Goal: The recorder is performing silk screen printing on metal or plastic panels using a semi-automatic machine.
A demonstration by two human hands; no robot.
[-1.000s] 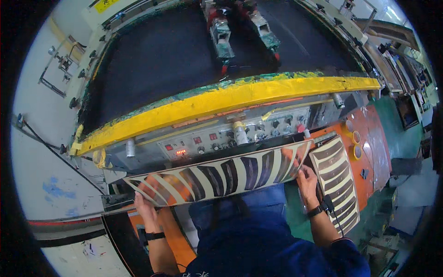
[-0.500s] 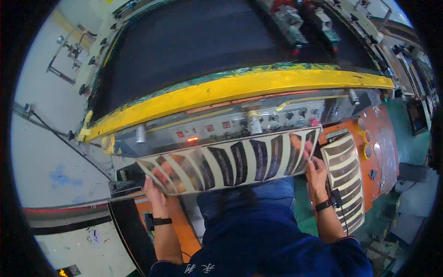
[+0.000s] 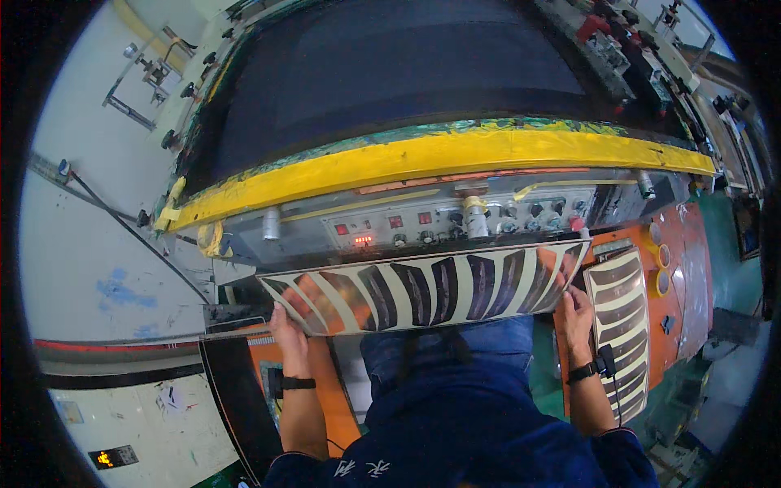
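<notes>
A long pale sheet [image 3: 462,289], printed with a row of dark curved shapes and glossy enough to reflect, is held across the front of my body. My left hand [image 3: 289,332] grips its left end, with the thumb on the near edge. At the opposite end my right hand [image 3: 576,317] pinches the lower right corner. Fingers of both hands are partly hidden under the sheet. Just beyond its far edge is a control panel [image 3: 382,226] with red switches, knobs and a lit red display.
Above the panel, a yellow-taped frame [image 3: 443,161] borders a wide dark screen [image 3: 390,73]. To the right, similar printed sheets [image 3: 622,325] lie beside an orange table [image 3: 691,268] carrying yellow tape rolls [image 3: 663,282]. A white cabinet [image 3: 154,431] stands at lower left.
My view has shifted, so the machine and sheet appear further right. The squeegee-like carriage above has moved right along the screen. Both hands keep hold of the sheet, which tilts slightly differently.
</notes>
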